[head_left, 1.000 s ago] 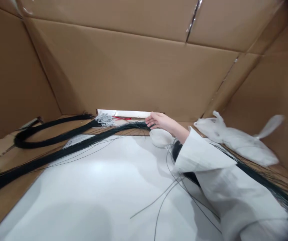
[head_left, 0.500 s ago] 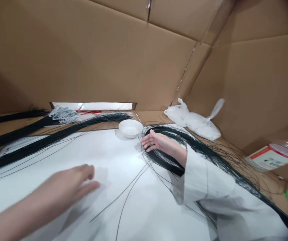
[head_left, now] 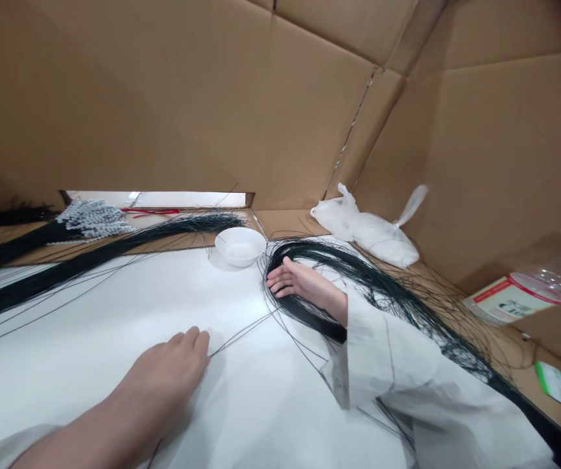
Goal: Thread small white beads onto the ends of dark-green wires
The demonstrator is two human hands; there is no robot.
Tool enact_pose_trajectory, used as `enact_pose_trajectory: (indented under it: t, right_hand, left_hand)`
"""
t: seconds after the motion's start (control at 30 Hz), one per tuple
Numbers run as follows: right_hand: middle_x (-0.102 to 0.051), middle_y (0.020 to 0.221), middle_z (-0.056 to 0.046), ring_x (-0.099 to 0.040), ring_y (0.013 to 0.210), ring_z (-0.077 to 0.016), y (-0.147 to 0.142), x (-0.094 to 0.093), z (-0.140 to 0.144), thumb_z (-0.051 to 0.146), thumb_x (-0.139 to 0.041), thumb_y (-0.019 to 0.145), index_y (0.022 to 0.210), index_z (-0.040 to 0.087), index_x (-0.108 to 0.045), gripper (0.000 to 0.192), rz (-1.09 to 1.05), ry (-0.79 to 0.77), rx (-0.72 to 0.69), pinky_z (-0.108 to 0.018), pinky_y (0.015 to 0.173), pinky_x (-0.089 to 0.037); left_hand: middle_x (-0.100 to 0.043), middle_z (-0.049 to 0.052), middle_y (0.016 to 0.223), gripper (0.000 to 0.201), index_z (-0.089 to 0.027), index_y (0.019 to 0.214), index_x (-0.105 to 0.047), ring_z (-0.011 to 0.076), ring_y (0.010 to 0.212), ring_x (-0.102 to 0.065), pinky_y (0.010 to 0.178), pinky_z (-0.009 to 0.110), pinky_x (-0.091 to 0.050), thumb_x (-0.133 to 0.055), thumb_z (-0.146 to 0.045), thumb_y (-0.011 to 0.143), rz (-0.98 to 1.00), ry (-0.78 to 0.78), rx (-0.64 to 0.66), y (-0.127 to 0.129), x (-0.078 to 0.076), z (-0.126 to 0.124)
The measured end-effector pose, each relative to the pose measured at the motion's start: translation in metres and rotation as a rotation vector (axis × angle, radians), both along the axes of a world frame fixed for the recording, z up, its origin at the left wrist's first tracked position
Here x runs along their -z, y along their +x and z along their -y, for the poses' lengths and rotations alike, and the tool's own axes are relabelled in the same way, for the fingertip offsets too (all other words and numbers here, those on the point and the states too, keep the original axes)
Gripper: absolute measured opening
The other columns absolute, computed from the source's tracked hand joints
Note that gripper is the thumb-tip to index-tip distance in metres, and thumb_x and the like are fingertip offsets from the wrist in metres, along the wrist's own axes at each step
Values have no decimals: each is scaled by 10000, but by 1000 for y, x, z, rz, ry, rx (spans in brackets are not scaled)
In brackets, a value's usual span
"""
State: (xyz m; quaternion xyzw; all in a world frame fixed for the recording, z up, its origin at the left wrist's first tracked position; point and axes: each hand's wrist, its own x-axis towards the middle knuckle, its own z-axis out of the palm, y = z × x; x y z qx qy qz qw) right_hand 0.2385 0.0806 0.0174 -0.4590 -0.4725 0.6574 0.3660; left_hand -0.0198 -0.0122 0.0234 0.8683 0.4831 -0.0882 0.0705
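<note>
My left hand is closed around a few thin dark strands above the white surface. The strands run from its fingertips to the looped bundle, and a loose tail shows below the wrist. At the bend of the thick looped bundle of dark strands is my right hand, fingers stretched out and slightly apart. It lies against the inside of the loop and grips nothing that I can see. A white bowl stands just left of the bend.
Another dark bundle lies at the left, near a bundle with white beaded ends. White plastic bags lie at the back right, a labelled clear bottle further right. Cardboard walls rise behind and at the right.
My left hand has gone from open to closed on the thin strands and moved slightly right. My right hand keeps its pose by the bundle; the view has shifted a little.
</note>
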Motion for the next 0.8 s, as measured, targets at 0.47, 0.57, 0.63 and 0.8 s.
enact_pose_trajectory:
  t: [0.47,0.57,0.63,0.8]
  right_hand:
    - [-604,800,-78,-568,666,-112,-8,-4,7,394,-362,890,801,108,-594,378,205,155,1,-229,598,-473]
    - [-605,811,-56,-548,711,-117,-16,-8,17,357,-454,849,803,120,-599,282,416,419,-112,-220,613,-440]
    - [-614,815,-47,-537,724,-120,-21,-8,23,327,-500,823,839,125,-611,232,541,547,-205,-227,642,-425]
    - [-620,860,-50,-542,759,-135,-27,-2,32,288,-626,727,907,136,-612,236,706,705,-368,-240,689,-416]
  left_hand:
    - [-522,15,562,118,-189,652,-447,146,466,-458,463,262,-261,-377,-205,745,193,-24,-120,-5,8,-12]
    - [-443,-30,495,142,-197,686,-439,112,414,-376,437,246,-213,-351,-259,778,344,-48,-141,-11,15,-22]
    - [-449,-38,510,148,-203,774,-465,113,440,-394,449,234,-243,-332,-262,800,444,-99,-167,-14,14,-27]
    - [-505,-44,576,165,-212,911,-473,116,520,-462,494,219,-339,-367,-285,807,663,-340,-259,-15,1,-35]
